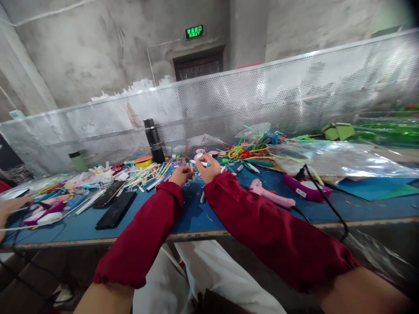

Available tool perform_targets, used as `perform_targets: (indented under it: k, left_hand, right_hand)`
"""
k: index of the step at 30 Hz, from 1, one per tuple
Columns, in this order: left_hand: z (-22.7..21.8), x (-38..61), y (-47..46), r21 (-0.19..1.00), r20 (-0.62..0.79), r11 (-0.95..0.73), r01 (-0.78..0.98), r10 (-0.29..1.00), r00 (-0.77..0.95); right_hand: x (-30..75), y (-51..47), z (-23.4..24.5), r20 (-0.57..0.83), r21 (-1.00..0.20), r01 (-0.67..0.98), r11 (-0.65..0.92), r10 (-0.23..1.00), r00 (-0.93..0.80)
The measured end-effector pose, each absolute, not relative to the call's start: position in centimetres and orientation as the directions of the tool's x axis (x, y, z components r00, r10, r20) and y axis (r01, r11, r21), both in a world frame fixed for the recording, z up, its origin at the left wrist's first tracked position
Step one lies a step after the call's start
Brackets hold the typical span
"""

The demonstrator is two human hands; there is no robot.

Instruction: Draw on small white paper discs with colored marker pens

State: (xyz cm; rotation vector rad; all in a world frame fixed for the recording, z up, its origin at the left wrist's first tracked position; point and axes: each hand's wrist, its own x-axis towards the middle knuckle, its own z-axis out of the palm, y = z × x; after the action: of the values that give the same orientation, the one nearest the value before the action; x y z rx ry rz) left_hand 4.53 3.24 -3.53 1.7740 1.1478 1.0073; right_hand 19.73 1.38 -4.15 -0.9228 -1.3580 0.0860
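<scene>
Red sleeves cover both forearms, which cross the edge of the blue table (196, 218), probably braced there to steady fine work. The right hand (208, 170) grips a white marker (203, 164) with a teal tip, held crosswise just above the tabletop near its middle. The left hand (181, 175) sits just beside it, fingers curled shut; whether it pinches anything is too small to tell. A pink glue gun (270, 196) lies near on the right, and two phones (116, 209) lie off to the left, seemingly kept out of the way.
</scene>
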Motion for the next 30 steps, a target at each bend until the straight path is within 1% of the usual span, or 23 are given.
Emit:
perform_targets:
  k: [10, 16, 24, 30]
  left_hand:
    - [-3.24, 4.53, 3.00, 0.896, 0.196, -0.283, 0.342, 0.944, 0.266]
    - [-3.04, 4.59, 2.75, 0.909, 0.187, -0.266, 0.322, 0.949, 0.254]
    - [-2.99, 4.48, 2.67, 0.908, 0.191, -0.253, 0.333, 0.959, 0.208]
    - [-3.26, 4.46, 3.10, 0.914, 0.189, -0.250, 0.321, 0.959, 0.210]
  right_hand:
    - [19.67, 1.51, -4.43, 0.795, -0.602, 0.436, 0.669, 0.553, 0.248]
    - [19.65, 1.43, -4.39, 0.803, -0.588, 0.476, 0.654, 0.543, 0.245]
    - [19.68, 1.47, -4.31, 0.797, -0.601, 0.448, 0.663, 0.540, 0.270]
    - [19.69, 1.48, -4.29, 0.806, -0.590, 0.431, 0.683, 0.527, 0.269]
